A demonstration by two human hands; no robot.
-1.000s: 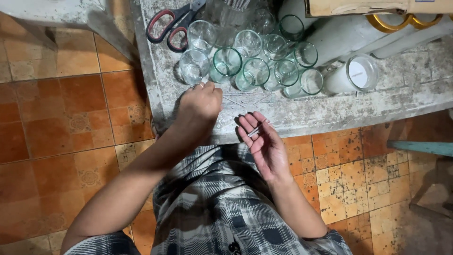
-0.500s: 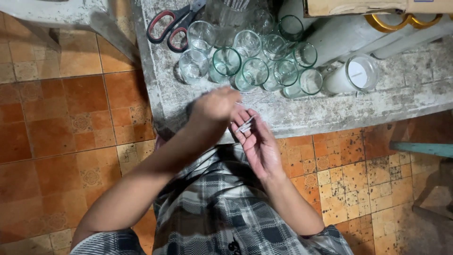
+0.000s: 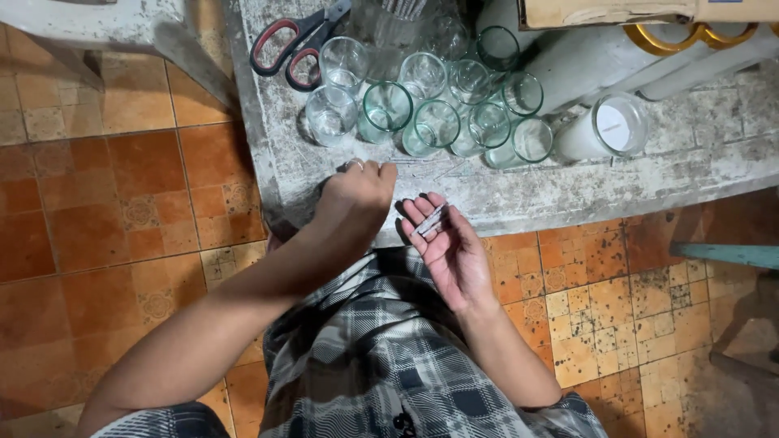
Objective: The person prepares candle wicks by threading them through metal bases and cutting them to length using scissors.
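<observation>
We see the right hand lying palm up and loosely open just off the table edge, with a few thin pale sticks resting across its fingers, perhaps wicks, though they are too small to be sure. The left hand is curled knuckles-up on the rough, mottled grey table, fingertips pinching at more slender sticks scattered there. Beyond them stand about a dozen clear round glasses, some green-tinted. One wax-filled glass lies on its side. One pair of red-handled scissors lies at the far edge.
</observation>
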